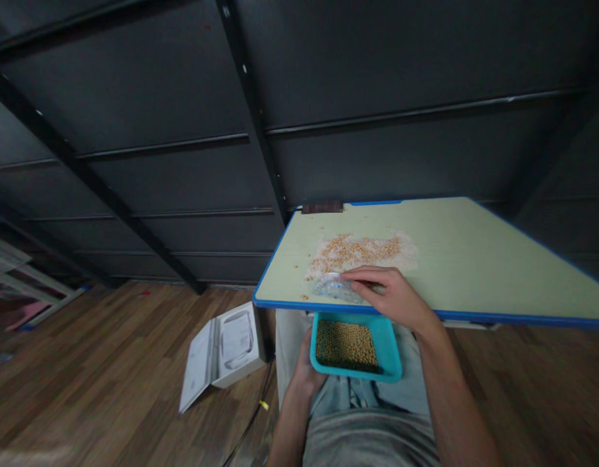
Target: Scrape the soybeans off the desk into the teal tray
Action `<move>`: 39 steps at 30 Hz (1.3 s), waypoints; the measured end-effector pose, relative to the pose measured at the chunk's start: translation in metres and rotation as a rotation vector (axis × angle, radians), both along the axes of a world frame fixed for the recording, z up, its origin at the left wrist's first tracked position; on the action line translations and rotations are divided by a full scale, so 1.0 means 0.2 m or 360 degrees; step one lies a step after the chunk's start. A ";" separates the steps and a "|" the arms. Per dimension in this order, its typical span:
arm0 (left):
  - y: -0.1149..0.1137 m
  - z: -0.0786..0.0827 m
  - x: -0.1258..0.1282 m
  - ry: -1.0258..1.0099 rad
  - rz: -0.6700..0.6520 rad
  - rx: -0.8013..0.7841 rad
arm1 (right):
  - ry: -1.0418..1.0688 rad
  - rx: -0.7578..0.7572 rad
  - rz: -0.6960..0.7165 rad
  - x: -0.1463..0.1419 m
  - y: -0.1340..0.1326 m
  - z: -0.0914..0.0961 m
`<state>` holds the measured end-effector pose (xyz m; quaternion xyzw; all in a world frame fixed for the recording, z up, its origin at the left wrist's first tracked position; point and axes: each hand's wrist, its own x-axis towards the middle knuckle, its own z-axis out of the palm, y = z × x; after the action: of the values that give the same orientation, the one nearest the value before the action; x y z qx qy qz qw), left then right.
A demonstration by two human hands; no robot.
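My left hand [309,368] grips the left side of a teal plastic basket [389,353] held over my lap. Inside the basket lies a layer of round, tan soybeans [350,344]. Over the table's near edge reaches my right hand [389,292], its thumb and fingers closed on a crinkled clear plastic bag [335,285]. Just beyond that hand, loose soybeans [360,248] are spread among white grains [323,261] that look like rice. A few beans lie scattered apart from the pile.
The pale green table [474,259] has a blue rim and stretches off to the right. A dark clip or hinge [322,207] sits at its far left edge. On the wooden floor are an open white box [235,344] and a black cable [250,421]. Dark panels [377,65] stand behind.
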<state>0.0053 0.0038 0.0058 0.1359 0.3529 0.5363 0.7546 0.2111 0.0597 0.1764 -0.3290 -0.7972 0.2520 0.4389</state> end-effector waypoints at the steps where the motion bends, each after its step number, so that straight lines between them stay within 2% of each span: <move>1: 0.00 0.00 0.00 0.0004 0.0010 0.0005 | 0.0003 -0.0015 -0.0015 0.00 0.00 0.00; 13: 0.01 -0.03 -0.01 -0.0114 0.0052 -0.0078 | 0.0102 -0.0005 -0.0094 -0.01 0.02 -0.02; 21: 0.00 -0.06 -0.03 -0.0116 0.0234 -0.0204 | 0.0123 0.0082 -0.0072 -0.01 0.00 -0.01; 27: 0.00 -0.05 -0.04 -0.0123 0.0296 -0.0124 | 0.0160 0.0029 -0.0068 -0.01 0.02 -0.02; 32: -0.02 -0.07 -0.05 0.0026 0.0383 -0.0117 | 0.0136 0.0054 -0.0038 0.00 0.01 -0.03; 39: -0.01 -0.05 -0.04 -0.0011 0.0358 -0.0131 | 0.0110 0.0116 0.0011 0.01 0.03 -0.04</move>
<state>-0.0021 0.0024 -0.0037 0.0624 0.3849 0.6032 0.6958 0.2131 0.0648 0.1675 -0.3011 -0.7913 0.2357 0.4770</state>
